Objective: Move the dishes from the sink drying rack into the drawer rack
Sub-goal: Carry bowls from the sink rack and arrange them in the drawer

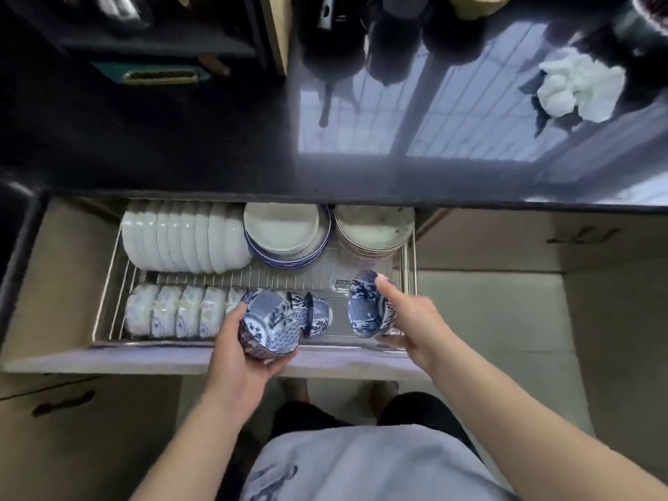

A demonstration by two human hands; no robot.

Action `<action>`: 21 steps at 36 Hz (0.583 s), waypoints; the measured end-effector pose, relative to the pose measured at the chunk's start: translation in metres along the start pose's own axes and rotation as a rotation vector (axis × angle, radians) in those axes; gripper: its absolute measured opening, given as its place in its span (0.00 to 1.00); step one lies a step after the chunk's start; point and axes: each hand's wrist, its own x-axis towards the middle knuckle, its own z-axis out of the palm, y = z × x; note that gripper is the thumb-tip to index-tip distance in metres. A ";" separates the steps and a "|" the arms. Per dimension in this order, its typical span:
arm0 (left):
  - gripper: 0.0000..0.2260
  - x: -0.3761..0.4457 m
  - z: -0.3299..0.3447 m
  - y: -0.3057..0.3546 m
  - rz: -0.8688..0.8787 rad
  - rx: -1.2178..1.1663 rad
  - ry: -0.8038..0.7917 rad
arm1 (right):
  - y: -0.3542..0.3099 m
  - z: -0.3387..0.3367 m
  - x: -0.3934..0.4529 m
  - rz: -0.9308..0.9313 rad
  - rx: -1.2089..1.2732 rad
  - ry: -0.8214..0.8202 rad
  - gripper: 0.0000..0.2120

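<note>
Here each grip, left hand (238,350) and right hand (412,325), clasps a blue bowl (269,325) above the drawer rack (410,254).

Dim kitchen, wide-angle view.
Window glare sheens the dark countertop (470,113); left corners fall black, edges bend, slight blur throughout.

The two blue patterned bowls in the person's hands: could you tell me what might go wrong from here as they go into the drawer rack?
1. The left hand holds its bowl right beside the blue bowls already standing in the front row; setting it down carelessly could knock or chip them.
2. The right hand pinches its bowl on edge, so it might slip.
3. That bowl hangs over bare rack wire with no neighbour, so it may tip over.
</note>
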 end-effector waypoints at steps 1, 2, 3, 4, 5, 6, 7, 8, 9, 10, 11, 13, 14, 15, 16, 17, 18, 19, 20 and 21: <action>0.15 0.010 -0.001 0.005 -0.014 0.056 -0.014 | 0.009 0.003 0.004 0.017 0.027 0.039 0.26; 0.16 0.022 -0.004 0.010 -0.017 0.120 -0.025 | 0.017 0.007 0.008 0.044 0.061 0.072 0.24; 0.18 0.034 -0.007 0.015 -0.011 0.194 -0.044 | 0.024 0.010 0.012 0.070 0.087 0.103 0.23; 0.18 0.045 -0.011 0.018 0.000 0.267 -0.072 | 0.031 0.013 0.018 0.097 0.106 0.132 0.23; 0.18 0.055 -0.015 0.021 0.009 0.341 -0.099 | 0.037 0.015 0.023 0.117 0.100 0.157 0.24; 0.17 0.065 -0.020 0.023 0.009 0.405 -0.121 | 0.041 0.019 0.028 0.135 0.090 0.172 0.24; 0.16 0.074 -0.024 0.025 0.006 0.463 -0.130 | 0.045 0.023 0.037 0.140 0.076 0.193 0.25; 0.17 0.083 -0.027 0.027 0.003 0.514 -0.134 | 0.047 0.027 0.045 0.139 0.065 0.204 0.26; 0.18 0.094 -0.029 0.027 -0.005 0.558 -0.136 | 0.050 0.032 0.056 0.139 0.057 0.212 0.25; 0.18 0.104 -0.029 0.026 -0.012 0.587 -0.137 | 0.052 0.036 0.068 0.136 0.047 0.220 0.25; 0.16 0.111 -0.028 0.025 -0.008 0.607 -0.136 | 0.052 0.041 0.077 0.131 0.025 0.223 0.23; 0.12 0.125 -0.027 0.017 -0.004 0.639 -0.117 | 0.056 0.052 0.103 0.145 -0.020 0.226 0.23; 0.12 0.129 -0.026 0.014 0.000 0.653 -0.104 | 0.058 0.058 0.115 0.159 -0.048 0.230 0.23; 0.13 0.133 -0.024 0.010 0.002 0.661 -0.094 | 0.062 0.064 0.127 0.177 -0.067 0.228 0.25; 0.15 0.139 -0.023 0.005 0.000 0.663 -0.084 | 0.067 0.069 0.141 0.190 -0.087 0.222 0.26; 0.17 0.145 -0.023 0.001 -0.002 0.658 -0.071 | 0.072 0.074 0.154 0.202 -0.106 0.224 0.29; 0.19 0.148 -0.024 -0.002 -0.005 0.645 -0.057 | 0.077 0.078 0.164 0.216 -0.117 0.221 0.31; 0.20 0.151 -0.024 -0.005 -0.016 0.630 -0.045 | 0.082 0.080 0.173 0.248 -0.133 0.227 0.34; 0.23 0.152 -0.025 -0.008 -0.025 0.615 -0.033 | 0.089 0.080 0.182 0.261 -0.146 0.237 0.36; 0.26 0.153 -0.027 -0.011 -0.029 0.601 -0.026 | 0.093 0.081 0.187 0.280 -0.160 0.238 0.37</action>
